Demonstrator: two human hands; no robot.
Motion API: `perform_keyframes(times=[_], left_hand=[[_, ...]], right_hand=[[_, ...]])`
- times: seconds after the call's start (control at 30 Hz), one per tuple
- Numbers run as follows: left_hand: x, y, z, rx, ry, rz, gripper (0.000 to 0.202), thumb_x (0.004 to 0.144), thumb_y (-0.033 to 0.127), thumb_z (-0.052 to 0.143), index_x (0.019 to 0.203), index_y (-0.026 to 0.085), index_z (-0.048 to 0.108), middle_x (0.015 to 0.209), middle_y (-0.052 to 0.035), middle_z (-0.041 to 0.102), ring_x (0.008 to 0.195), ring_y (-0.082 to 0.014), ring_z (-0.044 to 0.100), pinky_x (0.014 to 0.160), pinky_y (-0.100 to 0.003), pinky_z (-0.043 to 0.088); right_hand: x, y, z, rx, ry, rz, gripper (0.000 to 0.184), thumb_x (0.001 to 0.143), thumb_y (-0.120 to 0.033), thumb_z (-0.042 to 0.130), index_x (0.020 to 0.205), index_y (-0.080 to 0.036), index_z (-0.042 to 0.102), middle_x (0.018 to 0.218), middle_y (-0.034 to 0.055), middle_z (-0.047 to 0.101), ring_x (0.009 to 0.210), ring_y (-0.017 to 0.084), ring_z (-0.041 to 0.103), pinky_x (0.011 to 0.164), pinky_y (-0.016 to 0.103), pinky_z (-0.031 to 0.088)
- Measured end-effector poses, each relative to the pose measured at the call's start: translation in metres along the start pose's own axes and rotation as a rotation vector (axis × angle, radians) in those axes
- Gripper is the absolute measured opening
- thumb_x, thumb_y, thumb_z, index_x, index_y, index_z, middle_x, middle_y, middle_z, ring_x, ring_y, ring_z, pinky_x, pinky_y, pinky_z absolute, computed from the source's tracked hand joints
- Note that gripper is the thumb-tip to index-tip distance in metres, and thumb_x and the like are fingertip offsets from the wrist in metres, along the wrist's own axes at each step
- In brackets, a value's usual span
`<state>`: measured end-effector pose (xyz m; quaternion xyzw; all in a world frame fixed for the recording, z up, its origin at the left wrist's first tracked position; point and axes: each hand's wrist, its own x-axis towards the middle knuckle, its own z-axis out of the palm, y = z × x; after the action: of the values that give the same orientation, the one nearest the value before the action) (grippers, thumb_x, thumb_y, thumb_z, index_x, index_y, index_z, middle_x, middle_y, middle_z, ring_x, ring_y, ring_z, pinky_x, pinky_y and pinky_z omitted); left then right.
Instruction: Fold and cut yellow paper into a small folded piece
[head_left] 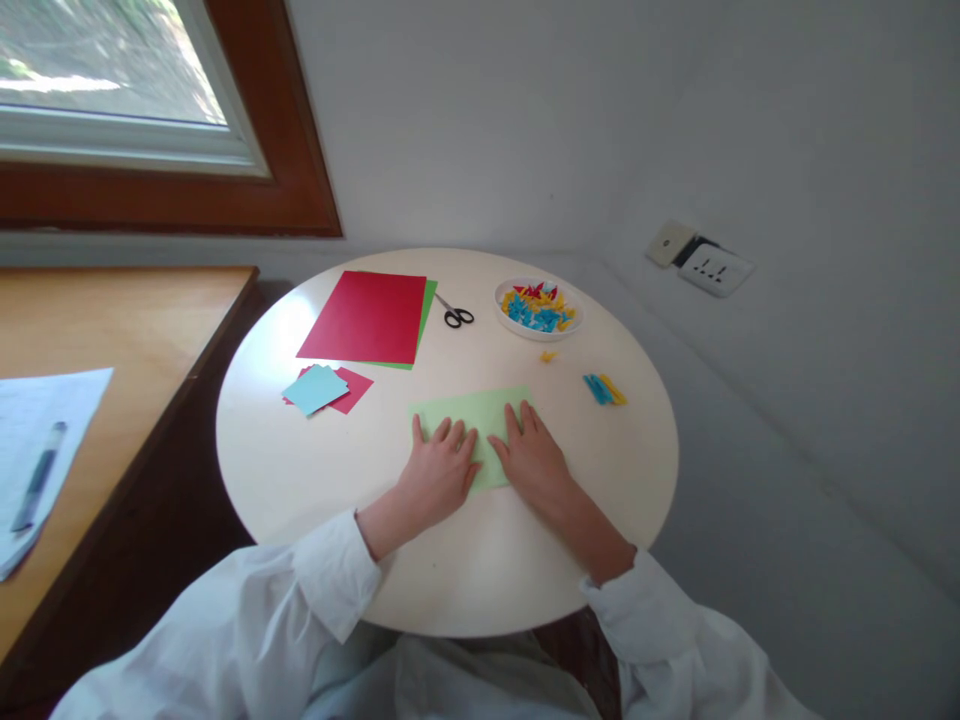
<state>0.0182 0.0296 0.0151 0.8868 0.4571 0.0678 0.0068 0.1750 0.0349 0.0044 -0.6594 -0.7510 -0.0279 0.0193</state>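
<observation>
A light green sheet of paper [491, 470] lies on the round white table [300, 480] in front of me. My left hand [439, 470] rests on its left part with the fingers spread. On the right part my right hand [534, 455] presses down, fingers stretched toward the far edge. Both palms hide some of the sheet, so I cannot tell whether it is folded. Beyond the hands sits a small yellow folded paper piece [549, 356]. To the right lie blue strips [598, 389] beside yellow strips [615, 390].
Red sheets [371, 315] overlap a green sheet [427, 325] at the back left, near black-handled scissors [456, 316]. Small light blue paper squares [315, 389] lie over red ones [356, 392]. A white dish [512, 327] holds several coloured folded pieces. A wooden desk [157, 320] stands left.
</observation>
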Motion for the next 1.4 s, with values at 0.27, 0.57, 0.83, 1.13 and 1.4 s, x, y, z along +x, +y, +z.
perform_keyframes(times=[0.27,0.57,0.83,1.13,1.4], left_hand=[[-0.010,0.001,0.003,-0.005,0.037,-0.004,0.045,0.089,0.032,0.028,0.129,0.015,0.039,0.132,-0.0165,0.045,0.123,-0.0313,0.037,0.094,-0.071,0.020],[-0.013,-0.001,0.002,-0.025,0.031,0.012,0.046,0.089,0.032,0.028,0.130,0.015,0.038,0.132,-0.0166,0.045,0.124,-0.0307,0.036,0.093,-0.071,0.017],[-0.001,0.003,-0.006,-0.015,0.025,0.003,0.038,0.090,0.033,0.028,0.113,0.014,0.050,0.109,-0.0143,0.057,0.106,-0.0286,0.049,0.091,-0.059,0.030],[0.014,0.019,-0.010,0.029,0.000,-0.119,0.040,0.089,0.024,0.027,0.123,0.013,0.044,0.112,-0.0180,0.054,0.093,-0.0263,0.055,0.078,-0.042,0.039],[0.002,0.017,-0.003,0.047,0.010,-0.052,0.043,0.089,0.033,0.028,0.125,0.017,0.044,0.126,-0.0185,0.047,0.107,-0.0309,0.047,0.085,-0.049,0.036]], right_hand=[[-0.004,0.000,-0.006,0.062,-0.038,-0.006,0.059,0.089,-0.039,0.033,0.130,0.004,0.035,0.135,0.0300,0.034,0.129,0.032,0.030,0.102,0.045,0.028],[0.003,-0.011,-0.017,-0.035,-0.055,0.022,0.053,0.090,-0.035,0.035,0.122,0.007,0.043,0.123,0.0319,0.048,0.122,0.034,0.040,0.098,0.042,0.032],[0.000,-0.013,-0.006,-0.062,0.002,0.064,0.057,0.089,-0.039,0.036,0.127,0.005,0.040,0.128,0.0338,0.041,0.120,0.034,0.042,0.096,0.042,0.033],[-0.003,-0.015,-0.013,-0.078,-0.013,0.071,0.052,0.088,-0.033,0.042,0.125,0.003,0.043,0.124,0.0314,0.047,0.116,0.033,0.047,0.092,0.038,0.038],[-0.014,-0.015,-0.014,-0.077,-0.021,0.095,0.053,0.087,-0.039,0.040,0.125,0.000,0.044,0.123,0.0288,0.049,0.113,0.032,0.049,0.088,0.040,0.039]])
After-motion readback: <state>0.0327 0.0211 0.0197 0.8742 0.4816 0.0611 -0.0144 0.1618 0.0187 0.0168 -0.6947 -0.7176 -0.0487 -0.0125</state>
